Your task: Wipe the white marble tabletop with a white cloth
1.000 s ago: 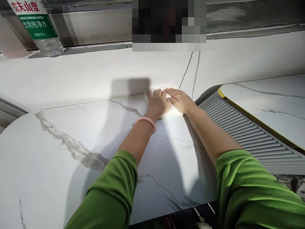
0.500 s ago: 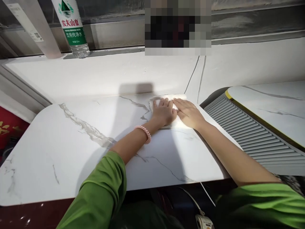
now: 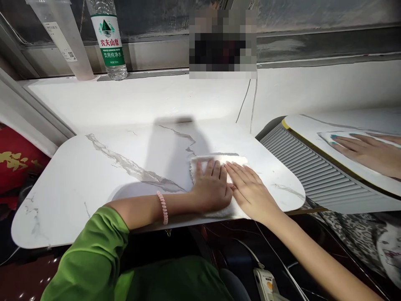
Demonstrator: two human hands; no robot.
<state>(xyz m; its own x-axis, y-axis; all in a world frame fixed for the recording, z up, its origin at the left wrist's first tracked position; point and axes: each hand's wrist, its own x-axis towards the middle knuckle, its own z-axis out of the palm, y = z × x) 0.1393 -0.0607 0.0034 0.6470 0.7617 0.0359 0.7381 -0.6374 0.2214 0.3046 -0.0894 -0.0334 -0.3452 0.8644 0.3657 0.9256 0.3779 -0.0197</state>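
Note:
A white cloth [image 3: 236, 208] lies flat near the front edge of a white marble-patterned tabletop [image 3: 69, 184]. My left hand [image 3: 211, 188] rests on its left part with the fingers stretched out, a pink coil band around that wrist. Close beside it, my right hand [image 3: 252, 190] presses flat, palm down, on the cloth's right part. Both hands hide much of the cloth, and neither appears to grasp it.
On the back sill stand a water bottle [image 3: 111, 44] and a tall translucent container [image 3: 64, 46]. At right, another person's hand [image 3: 369, 152] lies on a white cloth on a second table with a ribbed side [image 3: 300, 173]. A power strip [image 3: 266, 284] is below the front edge.
Both my hands have slid the cloth from the table's back edge toward its front edge. The other person's hand has come into view at right. The view has shifted slightly.

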